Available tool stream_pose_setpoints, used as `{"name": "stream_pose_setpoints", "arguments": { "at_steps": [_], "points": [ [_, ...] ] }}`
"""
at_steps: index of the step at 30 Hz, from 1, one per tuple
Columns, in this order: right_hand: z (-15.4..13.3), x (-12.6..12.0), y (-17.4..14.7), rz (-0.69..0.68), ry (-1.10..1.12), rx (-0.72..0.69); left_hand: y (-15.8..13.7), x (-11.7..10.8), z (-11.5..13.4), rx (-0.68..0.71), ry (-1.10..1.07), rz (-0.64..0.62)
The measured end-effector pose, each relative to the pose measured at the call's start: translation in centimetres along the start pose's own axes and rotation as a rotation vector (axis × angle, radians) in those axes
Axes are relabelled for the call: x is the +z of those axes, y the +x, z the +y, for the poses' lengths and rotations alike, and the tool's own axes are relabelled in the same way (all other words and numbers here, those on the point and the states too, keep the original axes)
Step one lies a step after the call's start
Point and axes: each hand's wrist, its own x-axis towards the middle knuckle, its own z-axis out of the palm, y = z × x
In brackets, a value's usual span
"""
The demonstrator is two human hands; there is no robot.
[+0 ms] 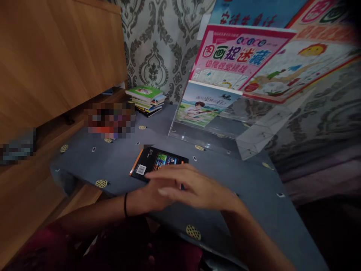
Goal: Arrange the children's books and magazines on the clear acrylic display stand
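A black book (150,160) with a barcode, small coloured pictures and an orange spine edge lies flat on the cloth-covered table. Over its near edge, my right hand (200,186) reaches across with fingers stretched out, its thumb apart from them. Beneath it is my left hand (158,195), with a black band at the wrist; the fingers are mostly hidden by the right hand and the book's edge. Whether the left hand grips the book cannot be made out. The right hand appears to hold nothing and overlaps the back of the left.
A clear acrylic stand (251,145) holds several upright books, including a pink one (225,56) and a small landscape-cover book (201,105). A book stack (145,98) sits by the wall. Left of it is a blurred-out item (109,118). A wooden cabinet (62,56) overhangs the left.
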Motion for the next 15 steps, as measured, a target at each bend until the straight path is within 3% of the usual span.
{"name": "stream_pose_setpoints", "arguments": {
  "at_steps": [3, 8, 10, 15],
  "points": [
    [3.5, 2.2, 0.4, 0.209, -0.064, 0.099, -0.1, -1.7, -2.1, 0.125, -0.007, -0.019],
    [8.6, 6.4, 0.5, 0.417, -0.238, 0.397, 0.3, -2.8, -4.8, 0.017, 0.043, -0.022],
    [9.8, 7.5, 0.4, 0.418, -0.3, 0.462, 0.2, -2.6, -6.0, -0.021, 0.094, 0.008],
    [10.1, 8.4, 0.6, 0.34, -0.504, 0.413, -1.0, -1.8, -10.1, -0.185, 0.23, 0.122]
  ]
}}
